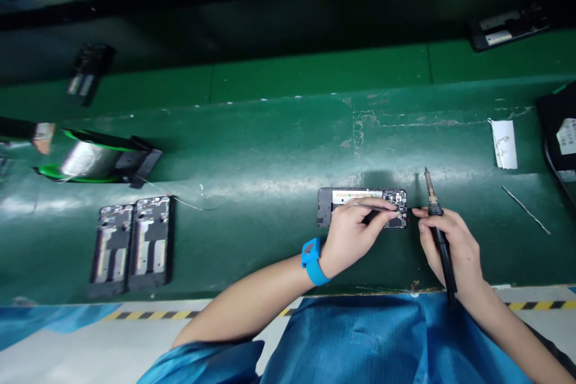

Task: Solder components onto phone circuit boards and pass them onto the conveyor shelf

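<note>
The left hand (347,239) pinches slim steel tweezers (375,206) over a flat black phone frame (360,197) lying on the scuffed green bench (270,132); the right hand (450,246), just beside it, clamps a soldering iron (440,234), black grip, brass tip upward.

— Surface?
— Green mat-topped worktop (279,132), scuffed, pale marks across it.
— Left side?
— Two phone frames (132,243), side by side, touching. Solder spool (92,156) just behind, on its side, green flanges.
— Middle?
— Third phone frame (360,207), flat.
— Right side?
— White paper slip (504,144), thin metal wire (526,210), black tray (558,126) partly out of view.
</note>
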### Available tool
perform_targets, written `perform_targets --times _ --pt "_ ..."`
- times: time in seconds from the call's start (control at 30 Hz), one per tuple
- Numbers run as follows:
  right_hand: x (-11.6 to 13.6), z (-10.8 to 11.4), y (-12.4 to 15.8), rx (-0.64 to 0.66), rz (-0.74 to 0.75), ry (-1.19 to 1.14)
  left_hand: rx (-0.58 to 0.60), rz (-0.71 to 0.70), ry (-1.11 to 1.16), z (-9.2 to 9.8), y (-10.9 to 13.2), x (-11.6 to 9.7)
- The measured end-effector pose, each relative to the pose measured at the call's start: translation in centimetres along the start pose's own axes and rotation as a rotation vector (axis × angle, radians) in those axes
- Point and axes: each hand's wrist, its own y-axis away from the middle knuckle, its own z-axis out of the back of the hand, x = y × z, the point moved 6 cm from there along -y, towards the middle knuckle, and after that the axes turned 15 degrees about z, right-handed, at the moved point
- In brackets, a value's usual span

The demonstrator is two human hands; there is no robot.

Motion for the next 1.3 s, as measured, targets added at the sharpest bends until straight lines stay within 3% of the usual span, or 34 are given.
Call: perform_targets --times 0.67,0.87,1.0,1.1,1.3 --pt "0.0 0.8 0.7 0.001 -0.014 -0.059 0.011 0.006 0.013 -0.1 -0.1 -0.1" --pt "-0.5 2.9 2.6 -0.089 -0.076 -0.065 0.008 -0.016 -0.046 -0.2 -0.1 -0.3" --pt "-0.5 3.8 3.5 -0.229 -0.153 -0.231 0.001 -0.031 -0.059 -0.3 0.0 -0.4" --pt "-0.6 3.9 3.7 -0.268 -0.234 -0.33 -0.008 -0.042 -0.06 -0.3 0.0 -0.3" --pt "-0.9 3.7 5.3 -0.311 -0.208 -0.459 -0.019 -0.061 -0.078 -0.2 0.0 -0.3"
